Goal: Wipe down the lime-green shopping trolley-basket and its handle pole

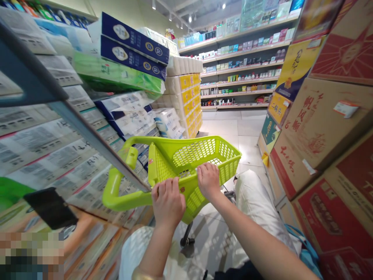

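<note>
I see the left hand (168, 202) and right hand (208, 181) curled over one edge of the green cart (190, 189). It stands between paper packs (116, 74) and boxes (329, 116). A hard sideways push might knock the packs down.

Two navy boxes (132, 38), one atop other, on green pack (116, 74), right ends near its right end; white packs with yellow panels (190, 104) stacked beyond; bottles (247, 77) along wall shelves' (247, 51) front edges; brown carton (329, 124) on red carton (320, 210), right; yellow-and-navy box (298, 70) by brown carton's far edge; pale tiled floor (250, 125)
</note>
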{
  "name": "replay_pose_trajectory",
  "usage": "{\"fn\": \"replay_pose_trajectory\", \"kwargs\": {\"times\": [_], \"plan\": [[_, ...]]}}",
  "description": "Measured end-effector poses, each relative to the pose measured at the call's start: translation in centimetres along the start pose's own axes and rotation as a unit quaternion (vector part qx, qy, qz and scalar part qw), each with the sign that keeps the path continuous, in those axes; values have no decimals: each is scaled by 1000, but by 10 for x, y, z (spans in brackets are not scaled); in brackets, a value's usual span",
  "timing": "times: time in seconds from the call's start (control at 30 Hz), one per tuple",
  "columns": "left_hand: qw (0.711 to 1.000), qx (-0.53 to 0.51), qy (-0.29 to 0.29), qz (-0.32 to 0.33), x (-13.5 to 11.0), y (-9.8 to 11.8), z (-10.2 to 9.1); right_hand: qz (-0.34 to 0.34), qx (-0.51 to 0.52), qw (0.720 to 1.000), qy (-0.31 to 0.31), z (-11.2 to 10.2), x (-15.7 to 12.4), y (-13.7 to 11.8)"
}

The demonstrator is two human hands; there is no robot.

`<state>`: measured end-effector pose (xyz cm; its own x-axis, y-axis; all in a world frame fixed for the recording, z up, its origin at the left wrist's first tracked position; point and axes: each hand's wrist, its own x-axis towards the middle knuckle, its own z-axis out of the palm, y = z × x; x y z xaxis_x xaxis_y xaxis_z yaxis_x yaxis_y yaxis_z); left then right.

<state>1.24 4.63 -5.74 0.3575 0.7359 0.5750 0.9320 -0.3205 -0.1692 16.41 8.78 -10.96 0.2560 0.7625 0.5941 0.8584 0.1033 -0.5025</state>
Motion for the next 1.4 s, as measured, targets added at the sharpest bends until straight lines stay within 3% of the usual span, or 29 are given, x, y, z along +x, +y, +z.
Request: {"fn": "replay_pose_trajectory", "kwargs": {"times": [0.13, 0.2, 0.33, 0.47, 0.57, 0.7, 0.83, 0.97, 1.07, 1.23, 1.33, 1.4], "plan": [[1000, -5, 21, 3, 0, 0, 3, -53, 54, 996, -38, 4, -5, -41], [1000, -6, 29, 9, -1, -2, 4, -88, 76, 992, -49, 3, -8, -47], [1000, -5, 30, 1, -4, -5, 4, -107, 61, 992, -36, -1, -9, -18], [999, -1, 30, -22, -4, -4, 4, -45, 17, 999, -1, 0, -7, 7], [999, 12, 40, -27, -3, -2, 6, -15, 24, 1000, 10, 4, -11, -6], [999, 16, 43, -28, -4, -4, 10, -51, 77, 996, -20, 6, -18, -29], [999, 6, 35, -27, -7, -7, 12, -76, 76, 994, -22, 1, -17, -15], [999, -2, 33, -32, -6, -5, 12, -25, 48, 999, -2, -3, -11, 1], [999, -2, 38, -38, -4, -2, 12, -23, 66, 997, -19, -2, -11, -12], [998, 4, 42, -37, -4, -2, 13, -98, 152, 983, -21, 2, -18, -38], [998, 7, 46, -32, -6, -4, 14, -119, 147, 982, -30, -1, -17, -28], [999, 11, 44, -30, -6, -5, 13, -95, 115, 988, -38, -3, -14, -17]]}}
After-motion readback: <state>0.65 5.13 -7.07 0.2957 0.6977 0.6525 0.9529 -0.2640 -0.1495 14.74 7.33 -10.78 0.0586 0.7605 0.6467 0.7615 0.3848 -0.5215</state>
